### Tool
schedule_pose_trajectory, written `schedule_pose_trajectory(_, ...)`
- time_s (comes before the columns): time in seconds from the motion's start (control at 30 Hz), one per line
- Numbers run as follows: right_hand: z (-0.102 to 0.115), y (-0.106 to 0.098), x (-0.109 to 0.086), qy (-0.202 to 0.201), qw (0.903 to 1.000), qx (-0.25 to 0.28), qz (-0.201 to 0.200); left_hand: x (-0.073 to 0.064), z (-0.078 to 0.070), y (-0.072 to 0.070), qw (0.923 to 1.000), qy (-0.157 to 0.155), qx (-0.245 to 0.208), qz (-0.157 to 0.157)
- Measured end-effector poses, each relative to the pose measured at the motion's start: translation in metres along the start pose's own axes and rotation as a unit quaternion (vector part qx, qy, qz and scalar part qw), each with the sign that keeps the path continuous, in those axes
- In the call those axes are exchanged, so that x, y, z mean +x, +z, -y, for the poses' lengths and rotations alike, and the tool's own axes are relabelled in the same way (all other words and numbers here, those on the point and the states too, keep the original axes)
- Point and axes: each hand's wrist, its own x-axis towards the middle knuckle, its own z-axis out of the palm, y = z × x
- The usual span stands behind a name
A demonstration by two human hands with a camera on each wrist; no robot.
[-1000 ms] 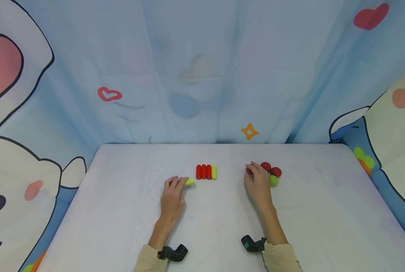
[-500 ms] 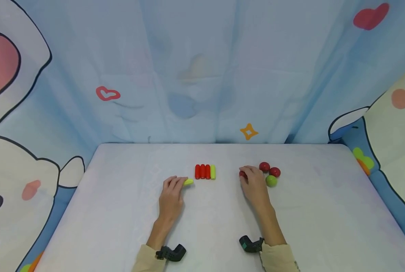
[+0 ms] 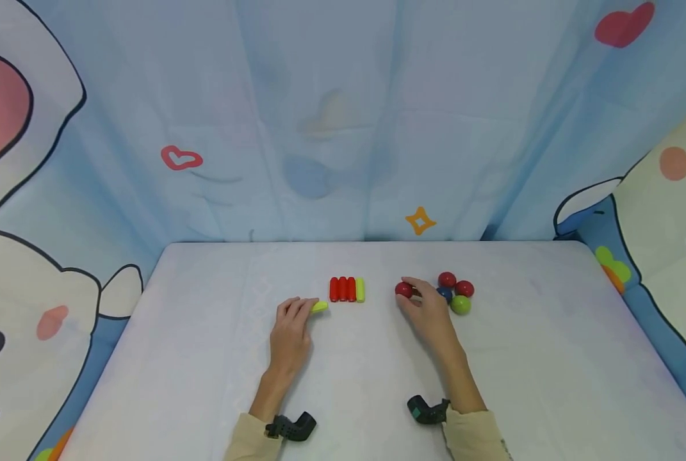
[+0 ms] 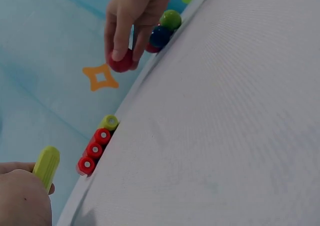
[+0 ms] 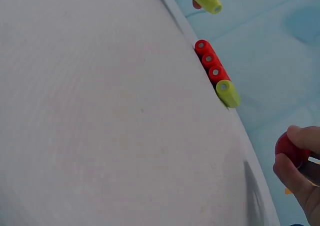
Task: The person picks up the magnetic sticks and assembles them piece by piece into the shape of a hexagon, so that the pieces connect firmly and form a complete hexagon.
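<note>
In the head view my left hand [image 3: 291,336] pinches a yellow-green magnetic-looking rod [image 3: 319,307], which points toward the middle of the table. My right hand [image 3: 432,314] holds a red ball [image 3: 403,290] between thumb and fingertips; the right wrist view shows that grip on the red ball [image 5: 291,150] up close. Between the hands, three red rods [image 3: 343,289] lie side by side with a second yellow-green rod [image 3: 360,290]. Pale round discs mark their ends in the left wrist view. Beside the right hand sit two red balls [image 3: 465,289], a blue ball [image 3: 444,294] and a green ball [image 3: 460,305].
A white cloth covers the table [image 3: 354,378], whose far edge meets a blue printed curtain [image 3: 331,128]. Black wrist cameras [image 3: 292,427] are strapped at both sleeves and jut inward.
My right hand has moved left from the ball cluster with the red ball, uncovering the blue ball. The left hand with its rod has stayed almost still.
</note>
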Motion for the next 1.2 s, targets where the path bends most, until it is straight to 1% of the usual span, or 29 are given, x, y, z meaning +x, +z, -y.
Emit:
schedule_pose_trajectory(0.1, 0.004, 0.003, 0.001, -0.011, 0.9984, 0.055, 0.008, 0.000, 0.000, 0.000, 1.0000, 0.000, -0.006, -0.004)
schedule_pose_trajectory(0.23, 0.012, 0.008, 0.001, -0.017, 0.9947, 0.096, 0.033, 0.000, 0.001, 0.001, 0.9998, 0.002, -0.014, -0.013)
schedule_pose_trajectory(0.33, 0.015, 0.012, 0.000, -0.017, 0.9936, 0.101, 0.047, 0.000, 0.001, 0.001, 0.9997, 0.008, -0.011, -0.019)
schedule_pose_trajectory(0.47, 0.017, 0.016, -0.001, -0.017, 0.9924, 0.111, 0.051, -0.001, 0.000, 0.001, 0.9996, 0.014, -0.010, -0.024)
schedule_pose_trajectory(0.6, 0.021, 0.020, -0.002, -0.031, 0.9887, 0.132, 0.063, -0.001, 0.000, 0.002, 0.9995, 0.017, -0.019, -0.018)
schedule_pose_trajectory(0.73, 0.028, 0.027, -0.005, -0.044, 0.9805, 0.165, 0.098, -0.001, -0.001, 0.002, 0.9995, 0.023, -0.022, -0.007)
schedule_pose_trajectory(0.87, 0.036, 0.036, -0.010, -0.043, 0.9743, 0.183, 0.124, -0.001, -0.002, 0.002, 0.9994, 0.029, -0.017, 0.004)
schedule_pose_trajectory(1.0, 0.040, 0.043, -0.014, -0.047, 0.9718, 0.188, 0.134, -0.002, -0.003, 0.002, 0.9991, 0.039, -0.012, 0.010)
schedule_pose_trajectory(1.2, 0.044, 0.046, -0.015, -0.061, 0.9690, 0.195, 0.139, -0.002, -0.002, 0.001, 0.9988, 0.046, -0.012, 0.013)
